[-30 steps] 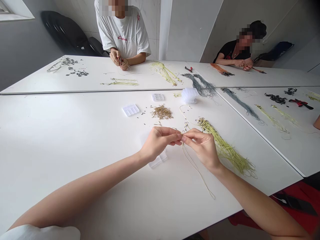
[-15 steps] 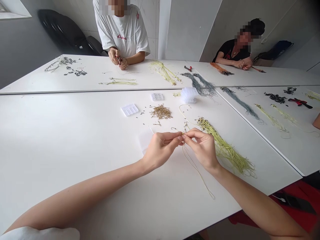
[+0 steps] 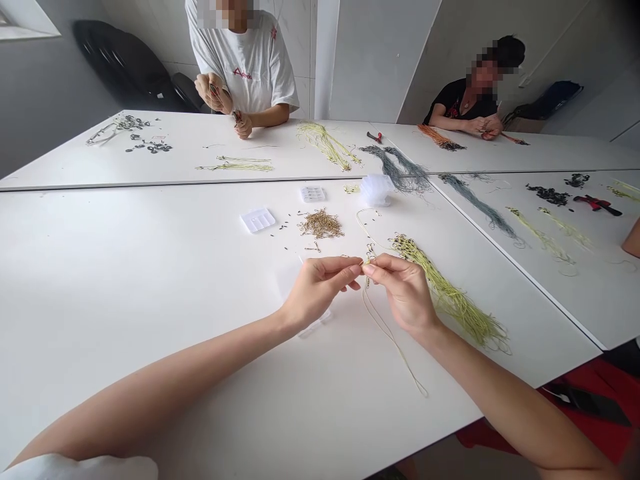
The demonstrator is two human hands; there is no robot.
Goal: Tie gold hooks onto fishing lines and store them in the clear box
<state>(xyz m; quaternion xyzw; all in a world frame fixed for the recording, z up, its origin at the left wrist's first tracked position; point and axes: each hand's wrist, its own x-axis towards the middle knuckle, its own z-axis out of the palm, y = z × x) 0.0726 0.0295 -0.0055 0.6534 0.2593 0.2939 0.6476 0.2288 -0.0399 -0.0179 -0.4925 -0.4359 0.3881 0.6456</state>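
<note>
My left hand [image 3: 317, 287] and my right hand [image 3: 404, 288] meet fingertip to fingertip above the table, both pinched closed. Between them is a pale yellow fishing line [image 3: 393, 340], whose long loop trails down onto the white table. Small metal pieces hang at the pinch, too small to make out fully. Just beyond the fingers lie a few fishing hooks [image 3: 371, 251]. To the right of my right hand rests a thick bundle of yellow-green lines [image 3: 445, 287]. A clear plastic case [image 3: 316, 325] is partly hidden under my left hand.
A heap of gold-coloured swivels or clips [image 3: 321, 224] lies ahead, near compartment boxes [image 3: 258, 220] and stacked clear plastic [image 3: 377, 190]. Grey line bundles [image 3: 483, 203] and red-black pliers [image 3: 597, 205] are to the right. Two co-workers sit across, one in a white shirt [image 3: 250, 67].
My fingers have shifted slightly at the pinch, my left fingers loosening apart a little. The co-worker in white has raised one hand away from the other.
</note>
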